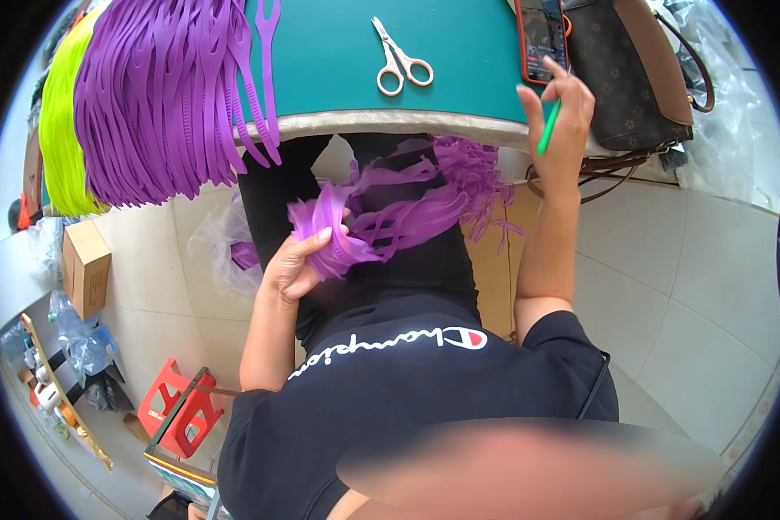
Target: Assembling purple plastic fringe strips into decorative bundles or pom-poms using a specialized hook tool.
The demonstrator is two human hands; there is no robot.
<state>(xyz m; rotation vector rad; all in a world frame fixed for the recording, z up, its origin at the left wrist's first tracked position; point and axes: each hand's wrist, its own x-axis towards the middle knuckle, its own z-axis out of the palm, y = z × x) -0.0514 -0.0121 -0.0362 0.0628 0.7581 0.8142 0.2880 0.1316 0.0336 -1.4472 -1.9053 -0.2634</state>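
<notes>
My left hand (296, 264) is closed round a bunch of purple rubbery straps (325, 230) above my lap. Thin purple strips (420, 208) trail from the bunch toward a tangled purple heap (470, 169) below the table edge. Over at the right, my right hand (565, 113) grips a slim green-handled tool (549, 128); its tip is hidden or too small to make out. One finger of that hand reaches to the lower part of a phone (542, 43) in a red case. Many more purple straps with slits and notches (169, 95) hang over the table's left side.
Small scissors (396, 61) with pink handles lie on the green tabletop (338, 65). Yellow-green straps (61, 130) hang at the far left. A brown handbag (628, 74) stands beside the phone. A cardboard box (87, 267) and a red stool (182, 407) are on the floor at left.
</notes>
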